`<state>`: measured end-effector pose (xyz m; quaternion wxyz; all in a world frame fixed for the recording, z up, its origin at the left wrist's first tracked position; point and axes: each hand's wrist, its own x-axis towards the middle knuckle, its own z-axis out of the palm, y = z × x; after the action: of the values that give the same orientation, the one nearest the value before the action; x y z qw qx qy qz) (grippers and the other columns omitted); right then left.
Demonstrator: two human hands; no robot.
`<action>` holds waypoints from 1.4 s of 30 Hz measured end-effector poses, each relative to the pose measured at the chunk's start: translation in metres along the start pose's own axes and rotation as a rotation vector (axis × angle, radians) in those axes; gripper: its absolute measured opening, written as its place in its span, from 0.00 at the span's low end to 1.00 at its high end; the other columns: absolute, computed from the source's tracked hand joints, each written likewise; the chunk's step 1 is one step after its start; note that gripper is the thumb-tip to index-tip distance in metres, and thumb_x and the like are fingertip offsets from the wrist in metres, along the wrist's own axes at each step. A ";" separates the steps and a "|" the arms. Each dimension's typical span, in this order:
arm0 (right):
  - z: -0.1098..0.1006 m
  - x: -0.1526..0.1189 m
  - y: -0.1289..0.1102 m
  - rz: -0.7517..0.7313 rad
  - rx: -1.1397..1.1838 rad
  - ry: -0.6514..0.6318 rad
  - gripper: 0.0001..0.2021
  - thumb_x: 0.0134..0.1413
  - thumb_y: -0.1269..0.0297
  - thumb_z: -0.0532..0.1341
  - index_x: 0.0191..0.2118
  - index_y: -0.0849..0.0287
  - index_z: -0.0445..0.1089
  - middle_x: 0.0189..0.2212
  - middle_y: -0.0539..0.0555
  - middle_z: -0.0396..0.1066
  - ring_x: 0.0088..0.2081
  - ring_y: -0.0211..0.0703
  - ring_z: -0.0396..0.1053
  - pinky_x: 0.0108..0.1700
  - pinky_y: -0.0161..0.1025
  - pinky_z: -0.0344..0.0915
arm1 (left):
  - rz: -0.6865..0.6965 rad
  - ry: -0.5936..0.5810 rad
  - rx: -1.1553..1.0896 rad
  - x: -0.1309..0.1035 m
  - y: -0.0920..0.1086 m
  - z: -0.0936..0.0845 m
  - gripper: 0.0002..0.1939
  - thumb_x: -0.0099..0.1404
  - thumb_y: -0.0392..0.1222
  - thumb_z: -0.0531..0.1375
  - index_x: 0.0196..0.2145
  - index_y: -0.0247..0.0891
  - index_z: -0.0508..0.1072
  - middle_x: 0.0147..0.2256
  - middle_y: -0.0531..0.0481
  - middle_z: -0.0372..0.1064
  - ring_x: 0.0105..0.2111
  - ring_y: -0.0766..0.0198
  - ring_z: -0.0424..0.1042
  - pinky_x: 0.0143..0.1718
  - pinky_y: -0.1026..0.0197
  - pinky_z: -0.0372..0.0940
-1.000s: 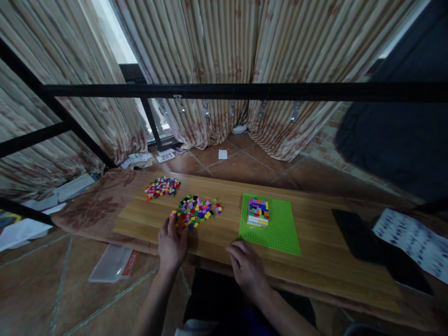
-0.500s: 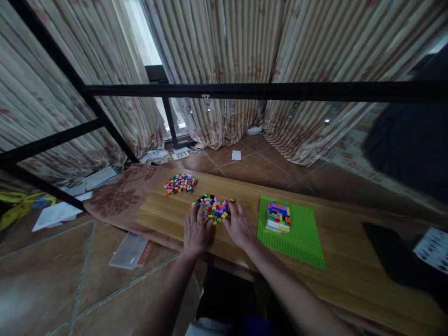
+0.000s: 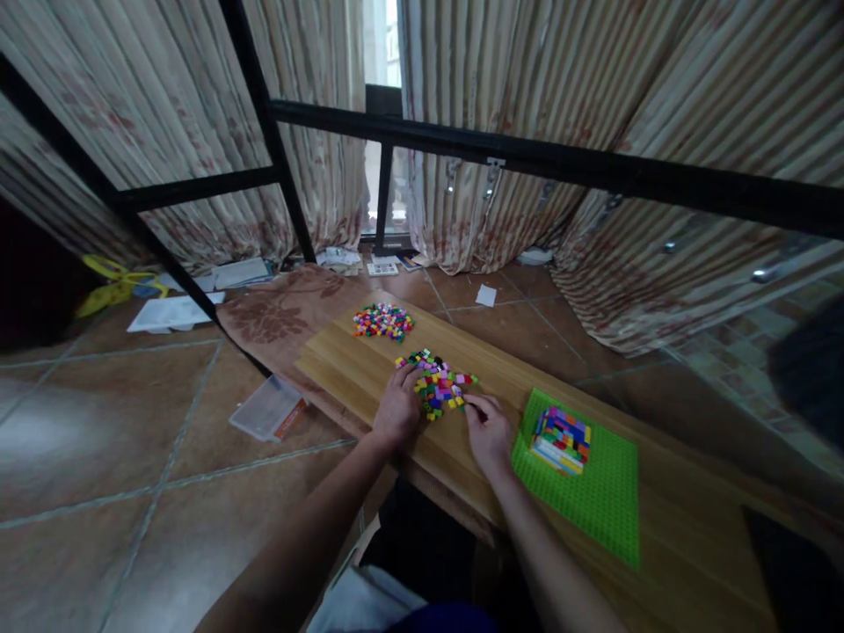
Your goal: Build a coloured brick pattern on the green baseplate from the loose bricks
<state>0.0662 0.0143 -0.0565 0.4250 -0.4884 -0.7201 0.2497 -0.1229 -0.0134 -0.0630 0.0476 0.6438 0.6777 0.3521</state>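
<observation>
A loose pile of small coloured bricks (image 3: 440, 383) lies on the wooden board (image 3: 336, 352). At its left edge rests my left hand (image 3: 397, 407), fingers spread over the nearest bricks. My right hand (image 3: 486, 426) is at the pile's right edge, thumb and index finger pinched together; what is between them is too small to make out. To the right, a block of stacked multicoloured bricks (image 3: 562, 440) sits on a green studded baseplate (image 3: 603, 501). Farther back on the left is a second pile of small bricks (image 3: 383, 322).
A black metal frame (image 3: 422, 132) crosses behind the board. A brown patterned cloth (image 3: 277, 308) covers the board's left end. A clear plastic box (image 3: 267, 410) lies on the tiled floor. A dark flat object (image 3: 791, 563) is at the right.
The view has turned left. My right hand has gone from spread fingers against the pile to a pinch at its right edge. The bricks between my hands are more spread out.
</observation>
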 end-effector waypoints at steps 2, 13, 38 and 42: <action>-0.001 0.000 0.000 0.018 0.003 0.015 0.13 0.56 0.64 0.53 0.40 0.58 0.74 0.39 0.56 0.72 0.42 0.44 0.69 0.47 0.44 0.66 | -0.032 0.044 -0.042 -0.001 -0.001 0.000 0.22 0.65 0.28 0.47 0.55 0.34 0.66 0.55 0.40 0.63 0.58 0.55 0.60 0.59 0.50 0.60; 0.012 0.018 -0.018 -0.131 -0.362 -0.239 0.16 0.55 0.58 0.59 0.48 0.53 0.72 0.46 0.56 0.67 0.45 0.47 0.69 0.44 0.43 0.66 | -0.021 0.026 -0.090 -0.003 0.009 -0.009 0.20 0.65 0.40 0.55 0.54 0.33 0.66 0.55 0.38 0.62 0.57 0.52 0.60 0.59 0.47 0.59; 0.018 0.005 -0.004 -0.134 -0.082 -0.118 0.04 0.49 0.66 0.62 0.33 0.56 0.72 0.47 0.56 0.65 0.47 0.46 0.68 0.45 0.42 0.66 | -0.002 0.087 -0.126 -0.006 0.006 -0.011 0.19 0.60 0.36 0.56 0.50 0.33 0.69 0.54 0.39 0.63 0.55 0.52 0.62 0.58 0.48 0.60; 0.022 0.002 -0.006 -0.199 -0.045 -0.100 0.03 0.52 0.67 0.60 0.32 0.56 0.71 0.44 0.55 0.68 0.43 0.44 0.69 0.43 0.40 0.67 | 0.029 0.102 -0.139 -0.006 0.005 -0.011 0.18 0.60 0.35 0.56 0.49 0.33 0.69 0.53 0.39 0.64 0.55 0.52 0.63 0.57 0.48 0.60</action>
<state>0.0442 0.0153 -0.0618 0.4002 -0.4105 -0.7908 0.2142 -0.1232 -0.0234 -0.0546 0.0525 0.6298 0.6438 0.4314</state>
